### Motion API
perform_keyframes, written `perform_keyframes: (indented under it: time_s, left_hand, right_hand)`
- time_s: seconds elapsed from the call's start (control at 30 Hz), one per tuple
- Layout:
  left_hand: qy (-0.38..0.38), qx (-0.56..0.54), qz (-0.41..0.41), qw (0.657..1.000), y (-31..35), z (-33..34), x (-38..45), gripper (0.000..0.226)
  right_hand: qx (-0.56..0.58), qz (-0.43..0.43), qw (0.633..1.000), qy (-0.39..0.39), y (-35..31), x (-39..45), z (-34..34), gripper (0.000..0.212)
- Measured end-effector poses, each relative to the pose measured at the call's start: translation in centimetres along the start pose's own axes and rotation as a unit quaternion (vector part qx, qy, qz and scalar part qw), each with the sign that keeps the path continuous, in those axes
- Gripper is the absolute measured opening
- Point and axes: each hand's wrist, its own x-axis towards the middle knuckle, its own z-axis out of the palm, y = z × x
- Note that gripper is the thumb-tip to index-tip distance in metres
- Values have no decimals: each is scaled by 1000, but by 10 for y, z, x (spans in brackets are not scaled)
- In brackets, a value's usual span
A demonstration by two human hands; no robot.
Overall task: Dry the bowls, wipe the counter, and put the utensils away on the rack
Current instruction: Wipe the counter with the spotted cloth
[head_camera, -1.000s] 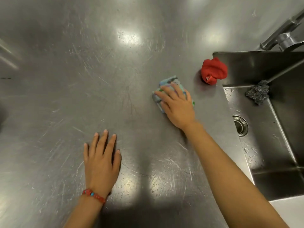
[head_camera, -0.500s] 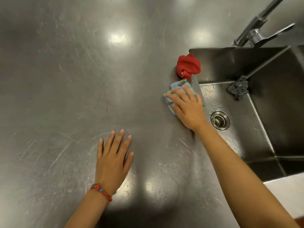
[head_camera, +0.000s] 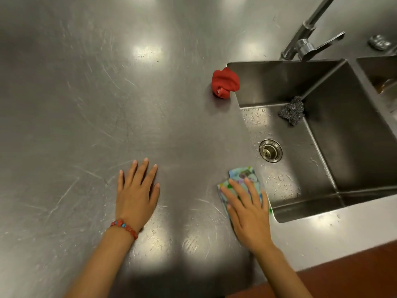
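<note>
My right hand [head_camera: 249,208] presses flat on a folded, multicoloured patterned cloth [head_camera: 242,176] on the scratched steel counter [head_camera: 107,104], right beside the sink's left rim. Part of the cloth sticks out beyond my fingertips. My left hand [head_camera: 137,191] lies palm down on the bare counter with fingers spread, holding nothing; a red beaded bracelet circles its wrist. No bowls, utensils or rack are in view.
A crumpled red cloth [head_camera: 225,82] sits at the sink's far left corner. The sink [head_camera: 322,168] holds a steel wool scrubber [head_camera: 292,110] and a drain [head_camera: 270,150]. A faucet [head_camera: 305,43] stands behind it. A second basin [head_camera: 380,69] lies at far right.
My right hand has slid the patterned cloth toward me along the sink's edge, away from the red cloth. The left hand stays flat on the counter.
</note>
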Motion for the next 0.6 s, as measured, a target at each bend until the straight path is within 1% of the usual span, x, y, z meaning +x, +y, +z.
perform_keyframes:
  time_s: [0.07, 0.17, 0.27, 0.4, 0.43, 0.5, 0.53, 0.57, 0.6]
  left_hand:
    - [-1, -2, -2, 1000, 1, 0, -1, 57]
    - [0, -12, -13, 1000, 3, 1, -2, 44]
    - [4, -19, -24, 1000, 7, 1, -3, 45]
    - [-5, -16, -33, 999, 16, 1, -9, 46]
    - [-7, -16, -30, 999, 18, 1, -12, 46]
    - [-4, -18, -13, 1000, 24, 2, -20, 44]
    - [-4, -17, -3, 1000, 27, 3, -25, 43]
    - [-5, -14, 8, 1000, 29, 4, -29, 44]
    - [-7, -11, 16, 1000, 32, 4, -33, 45]
  right_hand:
    - [-6, 9, 1000, -4, -4, -23, 2, 43]
    - [-2, 8, 1000, 11, -7, -26, 0, 45]
    - [1, 2, 1000, -1, -6, -6, -6, 41]
    - [33, 27, 999, -15, -6, 26, -7, 40]
    - [60, 27, 998, -11, -6, 30, -7, 39]
    - [181, 56, 982, 23, -3, 30, -14, 39]
    - [251, 94, 962, 55, -1, 30, -20, 40]
    - [298, 139, 941, 87, 2, 30, -25, 41]
    - [309, 185, 927, 103, 4, 30, -29, 43]
